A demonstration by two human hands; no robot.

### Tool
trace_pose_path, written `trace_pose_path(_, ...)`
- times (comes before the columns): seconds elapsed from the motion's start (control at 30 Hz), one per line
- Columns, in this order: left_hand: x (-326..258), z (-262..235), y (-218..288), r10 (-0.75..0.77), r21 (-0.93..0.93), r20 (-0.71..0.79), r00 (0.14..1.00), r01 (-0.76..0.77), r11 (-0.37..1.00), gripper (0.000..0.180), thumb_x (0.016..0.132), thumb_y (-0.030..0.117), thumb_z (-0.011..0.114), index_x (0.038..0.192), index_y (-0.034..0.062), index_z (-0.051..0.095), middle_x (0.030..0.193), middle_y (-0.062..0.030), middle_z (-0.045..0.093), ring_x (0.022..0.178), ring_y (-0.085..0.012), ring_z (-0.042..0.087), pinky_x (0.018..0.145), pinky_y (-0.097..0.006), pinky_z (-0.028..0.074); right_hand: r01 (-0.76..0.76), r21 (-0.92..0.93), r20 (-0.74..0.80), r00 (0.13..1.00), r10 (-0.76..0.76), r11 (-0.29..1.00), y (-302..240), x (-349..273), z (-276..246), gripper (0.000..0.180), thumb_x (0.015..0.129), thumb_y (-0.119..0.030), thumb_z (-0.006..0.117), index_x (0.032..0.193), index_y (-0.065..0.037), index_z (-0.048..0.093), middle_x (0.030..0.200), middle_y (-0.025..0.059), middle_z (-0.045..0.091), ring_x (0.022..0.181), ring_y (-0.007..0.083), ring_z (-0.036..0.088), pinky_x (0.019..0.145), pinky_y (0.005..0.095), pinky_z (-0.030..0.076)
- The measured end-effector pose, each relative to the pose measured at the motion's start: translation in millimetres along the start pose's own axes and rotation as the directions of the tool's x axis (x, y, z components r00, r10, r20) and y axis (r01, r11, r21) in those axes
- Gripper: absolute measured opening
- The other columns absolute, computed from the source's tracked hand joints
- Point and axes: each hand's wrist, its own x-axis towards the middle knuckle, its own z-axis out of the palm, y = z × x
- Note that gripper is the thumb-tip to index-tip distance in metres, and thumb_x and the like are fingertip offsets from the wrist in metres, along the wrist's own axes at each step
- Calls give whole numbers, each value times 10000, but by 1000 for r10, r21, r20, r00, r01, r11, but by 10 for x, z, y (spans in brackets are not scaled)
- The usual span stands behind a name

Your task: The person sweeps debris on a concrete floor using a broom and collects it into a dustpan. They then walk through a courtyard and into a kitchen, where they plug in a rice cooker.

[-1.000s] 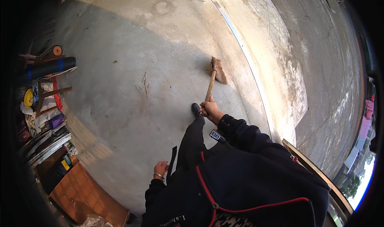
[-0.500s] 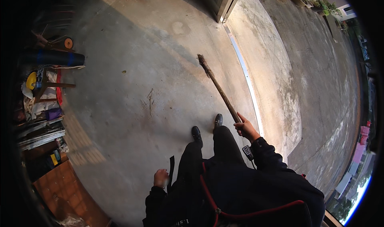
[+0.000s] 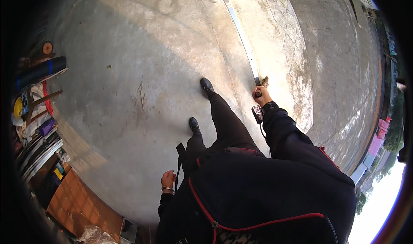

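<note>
My right hand [image 3: 261, 95] is closed around a wooden stick [image 3: 258, 93], which points away from me so that I see it nearly end-on. Its ragged, frayed tip [image 3: 265, 81] shows just beyond my fingers, above the metal floor track. A small grey device is strapped at my right wrist [image 3: 257, 114]. Low at my left side hangs my left hand [image 3: 168, 179], fingers loosely bent and holding nothing that I can see. A bracelet circles that wrist, and a loose black strap [image 3: 179, 158] dangles beside it.
Dry twig scraps [image 3: 141, 95] lie on the concrete floor [image 3: 112, 115]. Along the left stand a dark roll [image 3: 41, 74], stacked boards [image 3: 43, 158] and a brown wooden panel [image 3: 81, 205]. The metal track [image 3: 241, 29] crosses the doorway to sunlit paving at the right.
I have stepped forward, with my right foot now well ahead. The stick has swung from pointing up-left across the floor to pointing away over the track. My left hand still hangs by my side.
</note>
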Motion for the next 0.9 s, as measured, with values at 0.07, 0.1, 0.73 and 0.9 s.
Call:
trace_pose_path(0.07, -116, 195, 284, 14, -75, -7, 1000, -15, 997, 277, 792, 234, 541, 929, -6, 526, 690, -76, 569, 543, -123, 542, 511, -239, 456, 10, -238, 73, 997, 8, 971, 514, 5, 617, 73, 728, 26, 438, 745, -7, 375, 544, 85, 424, 433, 162, 439, 380, 250, 400)
trace_pose_path(0.1, -158, 286, 414, 12, -108, -24, 1000, -15, 994, 278, 794, 237, 542, 928, -6, 528, 693, -77, 569, 541, -121, 540, 508, -236, 453, -30, -353, 41, 998, 47, 935, 822, -52, 904, 227, 730, 49, 413, 925, -32, 333, 571, 100, 419, 407, 174, 427, 360, 279, 391)
trace_pose_path(0.73, -8, 646, 476, 209, -148, -82, 975, -219, 965, 266, 783, 246, 554, 887, 1, 551, 687, -83, 581, 550, -159, 559, 517, -280, 485, 228, -882, 371, 876, 308, 412, 322, -842, 2656, 724, 767, -13, 494, 1340, -231, 109, 564, 41, 423, 400, 110, 388, 342, 218, 331)
trace_pose_path(0.9, 318, 519, 849, 102, -444, -84, 991, -129, 887, 261, 780, 241, 552, 873, -3, 559, 665, -81, 578, 558, -153, 561, 526, -277, 487, 163, -825, 244, 966, 81, 542, 53, -728, 2174, 233, 792, -39, 458, 1021, -19, 426, 557, 55, 418, 407, 122, 400, 384, 241, 363)
